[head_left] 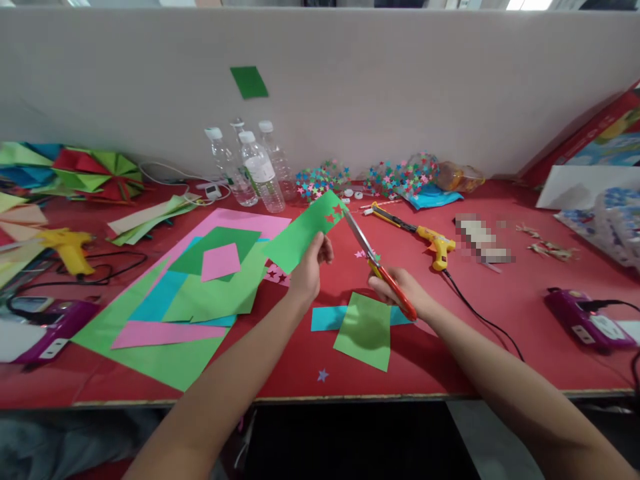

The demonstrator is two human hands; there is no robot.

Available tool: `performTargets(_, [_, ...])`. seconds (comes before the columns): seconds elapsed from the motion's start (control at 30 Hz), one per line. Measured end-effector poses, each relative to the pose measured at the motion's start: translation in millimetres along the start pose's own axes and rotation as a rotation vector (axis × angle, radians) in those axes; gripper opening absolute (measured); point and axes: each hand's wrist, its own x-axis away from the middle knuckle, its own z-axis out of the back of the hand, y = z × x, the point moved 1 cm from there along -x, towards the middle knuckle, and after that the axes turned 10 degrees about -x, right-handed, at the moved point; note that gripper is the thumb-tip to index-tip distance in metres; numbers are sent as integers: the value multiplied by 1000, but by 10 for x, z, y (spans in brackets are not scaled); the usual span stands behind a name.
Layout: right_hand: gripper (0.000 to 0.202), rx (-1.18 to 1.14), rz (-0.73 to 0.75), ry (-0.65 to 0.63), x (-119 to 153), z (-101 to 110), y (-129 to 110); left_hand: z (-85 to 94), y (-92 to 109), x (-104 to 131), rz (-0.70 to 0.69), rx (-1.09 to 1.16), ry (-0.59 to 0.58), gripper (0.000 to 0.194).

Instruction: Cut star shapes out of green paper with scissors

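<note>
My left hand (311,267) pinches a strip of green paper (295,237) by its lower edge and holds it above the table. Two star-shaped holes show red through the strip's far right end. In my right hand (397,287) is a pair of scissors (363,240) with red and yellow handles, its blades pointing up and left, close to the strip's right end. Beneath the hands lie a light green paper piece (367,333) and a blue strip (327,319). A pink piece with star holes (277,275) sits partly behind my left hand.
Stacked coloured sheets (150,353) cover the left of the red table (285,363). Several plastic bottles (263,173) and piles of small stars (323,180) line the back panel. Yellow glue guns (440,247) lie on both sides, with purple power strips (590,320) near the edges.
</note>
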Motion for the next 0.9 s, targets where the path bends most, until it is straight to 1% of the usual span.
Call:
performTargets(0.07, [47,97,-1,-42,9,-13,32,61,3,26,-42,37,55,28])
performTargets(0.13, [48,184,-14,-54,4,-18,76,108,7,37,-63,51,90,29])
performTargets(0.2, [49,245,-28,-72,3,-28,107,136,8,46,-67,47,89,30])
performTargets(0.27, [49,263,-35,-101,16,-50,109,142,-10,69,-57,25,56,31])
performTargets(0.43, [52,156,-94,-132,76,-129,29,108,-118,193,-73,-141,-92,39])
performTargets(0.53, [53,98,-129,-130,91,-160,-5,101,-160,245,-106,-231,-139,40])
performTargets(0.67, [53,19,-144,-139,100,-181,-12,100,-153,259,-103,-302,-119,40])
performTargets(0.8, [53,-17,-142,-142,116,-205,-33,66,-112,289,-70,-287,-83,39])
performTargets(0.87, [53,-27,-154,-132,119,-211,-51,63,-94,300,-103,-316,-75,39])
performTargets(0.9, [53,-36,-164,-124,118,-209,-59,73,-88,294,-144,-354,-66,39])
